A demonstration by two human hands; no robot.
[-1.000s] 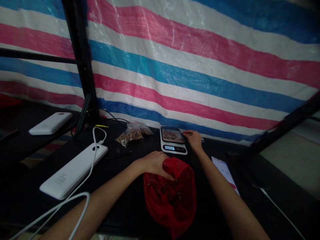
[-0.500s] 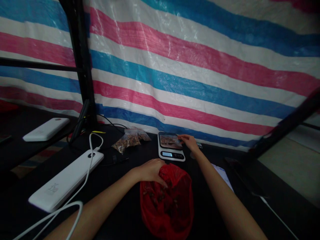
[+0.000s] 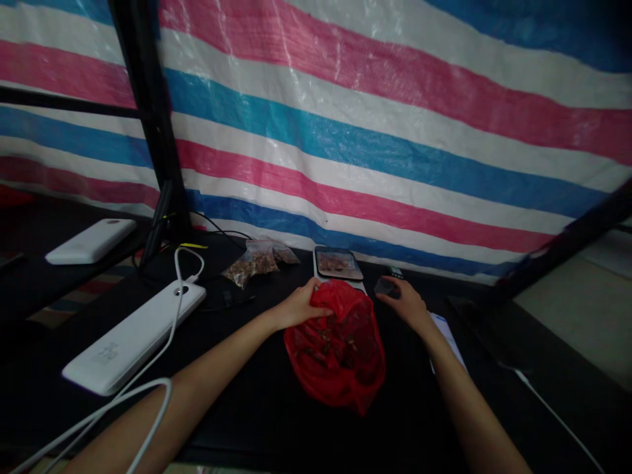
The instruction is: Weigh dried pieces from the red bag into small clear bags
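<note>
My left hand [image 3: 299, 307] is closed on the rim of a red plastic bag [image 3: 340, 388], whose mouth gapes toward me. Small brown dried pieces [image 3: 326, 342] show inside it. To the bag's right, my right hand [image 3: 405, 303] pinches a small clear plastic cup [image 3: 386, 287]; its exact shape is hard to make out. Just behind the bag stands a kitchen scale [image 3: 357, 283], its display hidden by the red plastic. A clear bag of brown pieces [image 3: 337, 262] lies on the scale's dark plate.
Several filled clear zip bags [image 3: 257, 262] lie left of the scale. A white power bank [image 3: 133, 339] with a white cable is at left, another power bank [image 3: 93, 241] beyond it. Paper [image 3: 447, 339] and a dark tablet-like device [image 3: 476, 329] lie right. Striped sheeting [image 3: 345, 138] hangs behind.
My right hand has left the bag on the scale, moved right and toward me, and taken up the small clear cup. My left hand and the red bag have shifted up toward the scale.
</note>
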